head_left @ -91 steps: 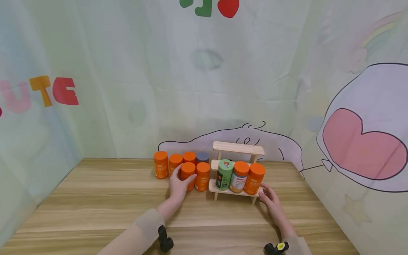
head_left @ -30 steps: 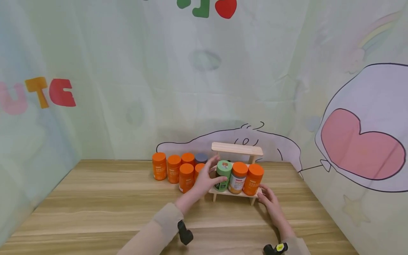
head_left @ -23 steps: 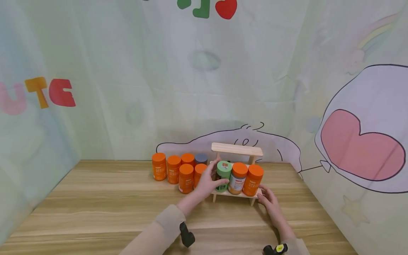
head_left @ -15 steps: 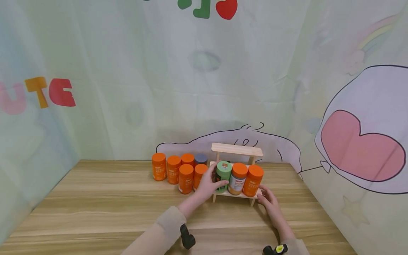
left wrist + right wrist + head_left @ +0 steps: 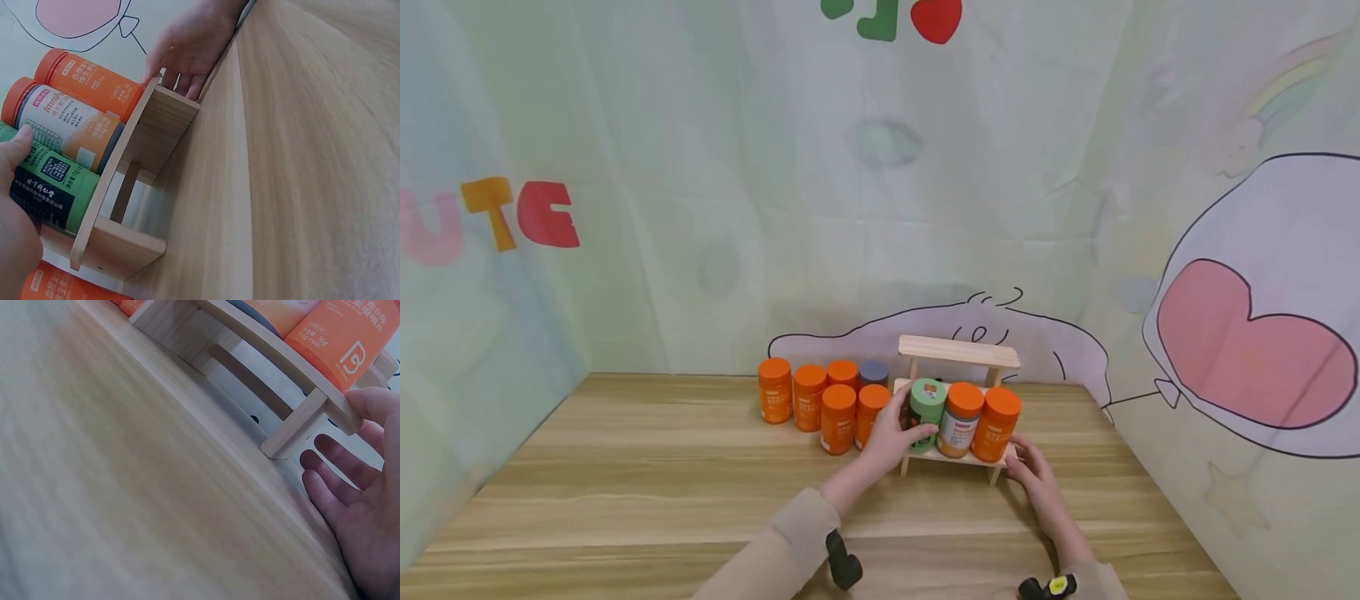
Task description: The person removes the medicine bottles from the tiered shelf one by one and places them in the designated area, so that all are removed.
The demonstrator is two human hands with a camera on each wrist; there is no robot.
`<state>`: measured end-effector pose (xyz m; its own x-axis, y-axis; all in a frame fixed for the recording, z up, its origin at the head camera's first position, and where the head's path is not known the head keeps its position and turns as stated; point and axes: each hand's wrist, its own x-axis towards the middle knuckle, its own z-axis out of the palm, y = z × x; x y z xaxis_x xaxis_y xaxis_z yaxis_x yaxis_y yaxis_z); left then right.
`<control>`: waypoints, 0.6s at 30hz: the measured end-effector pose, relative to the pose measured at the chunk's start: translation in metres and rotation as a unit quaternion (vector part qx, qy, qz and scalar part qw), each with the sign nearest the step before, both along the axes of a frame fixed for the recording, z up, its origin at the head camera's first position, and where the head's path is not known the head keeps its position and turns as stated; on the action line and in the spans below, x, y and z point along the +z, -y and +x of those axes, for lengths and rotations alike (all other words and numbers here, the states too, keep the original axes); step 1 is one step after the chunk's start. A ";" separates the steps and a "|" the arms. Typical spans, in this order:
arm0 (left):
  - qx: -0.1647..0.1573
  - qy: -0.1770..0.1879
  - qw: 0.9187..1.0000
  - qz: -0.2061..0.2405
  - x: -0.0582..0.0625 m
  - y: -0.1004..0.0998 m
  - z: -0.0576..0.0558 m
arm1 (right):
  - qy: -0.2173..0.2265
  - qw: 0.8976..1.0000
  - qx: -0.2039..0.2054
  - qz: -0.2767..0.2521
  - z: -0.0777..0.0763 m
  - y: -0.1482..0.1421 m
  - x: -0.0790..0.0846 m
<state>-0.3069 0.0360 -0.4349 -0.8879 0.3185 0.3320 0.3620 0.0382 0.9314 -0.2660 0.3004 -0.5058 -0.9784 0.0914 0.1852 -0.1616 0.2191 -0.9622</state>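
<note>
My left hand (image 5: 887,435) holds the green jar (image 5: 927,400), its thumb across the front and its fingers round the left side. The green-lidded jar stands at the left of the bottom step of a small wooden rack (image 5: 958,351). Beside it stand a jar with an orange lid and white label (image 5: 961,421) and an all-orange jar (image 5: 996,425). At the right end of that step, my right hand (image 5: 1036,475) grips the shelf edge. In the right wrist view, its lower fingers (image 5: 334,465) hang loosely curled beside the rack leg.
Left of the rack, several orange jars (image 5: 838,421) stand close together on the wooden table (image 5: 662,475). A blue-grey-lidded jar (image 5: 873,373) is partly hidden behind them. A printed curtain (image 5: 700,275) closes off the back and sides.
My left hand has left a front orange jar, moved right to the green jar and settled its fingers and thumb on it. The right hand has stayed at the rack's end.
</note>
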 end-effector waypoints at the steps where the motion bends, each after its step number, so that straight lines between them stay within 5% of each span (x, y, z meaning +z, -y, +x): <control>1: 0.000 0.004 1.000 0.001 0.000 0.000 0.000 | 0.001 1.000 0.000 0.001 0.000 0.000 0.000; 18: 0.006 0.009 1.000 0.011 -0.005 -0.002 0.000 | 0.004 1.000 0.005 0.001 0.002 0.001 0.003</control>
<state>-0.3069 0.0381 -0.4403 -0.8977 0.3000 0.3229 0.3446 0.0212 0.9385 -0.2641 0.2997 -0.5030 -0.9808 0.0807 0.1773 -0.1560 0.2201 -0.9629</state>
